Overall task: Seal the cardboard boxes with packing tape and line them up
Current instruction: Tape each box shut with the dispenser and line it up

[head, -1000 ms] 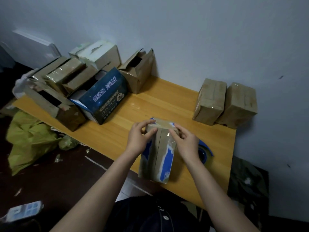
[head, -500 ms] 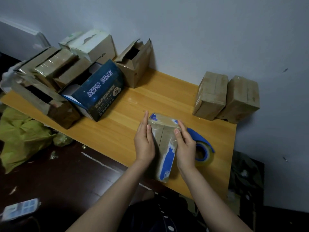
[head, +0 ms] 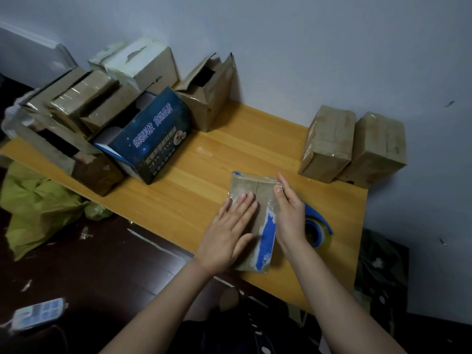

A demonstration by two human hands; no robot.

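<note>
Just left of the blue plastic tape dispenser (head: 319,222), the small brown cardboard box with a blue stripe (head: 258,198) lies under both hands. The left hand (head: 229,231) presses flat on top and the right hand (head: 290,213) lies straight-fingered along its side. The box looks light, stiff and tape-slick, so grip it by opposite sides.

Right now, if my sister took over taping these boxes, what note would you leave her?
Left hand: flat, pressing the tape down on the front box.
Right hand: straight fingers against that box's right side.
Tape dispenser: on the table, just right of that box.
Done: a taped box and its taped neighbour stand side by side at the wall.
Left: probably finish this box, line it up with them, then seal the pile on the left, such as the open brown box and the blue box.
</note>
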